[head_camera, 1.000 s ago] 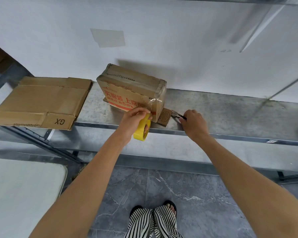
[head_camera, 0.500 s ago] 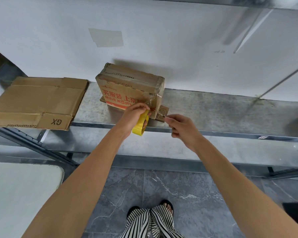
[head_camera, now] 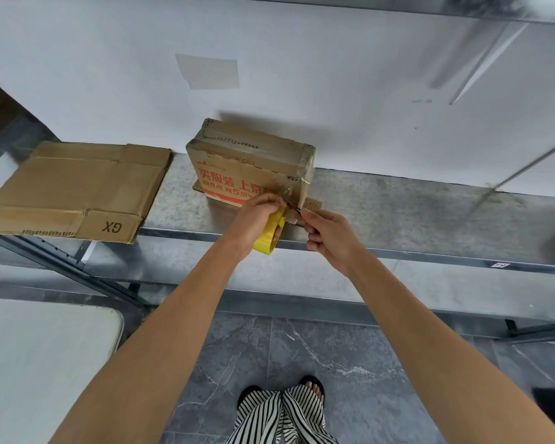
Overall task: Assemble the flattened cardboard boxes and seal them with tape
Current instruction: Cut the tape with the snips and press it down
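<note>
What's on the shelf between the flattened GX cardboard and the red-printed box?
Nothing: the head view shows only bare grey metal shelf between the flattened brown cardboard and the red-printed cardboard box.

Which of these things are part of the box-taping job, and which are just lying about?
In the job: taped box, yellow tape roll in the left hand, thin dark tool pinched by the right hand, flattened box waiting on the shelf.
Just there: white table, pale patch on the wall.
</note>
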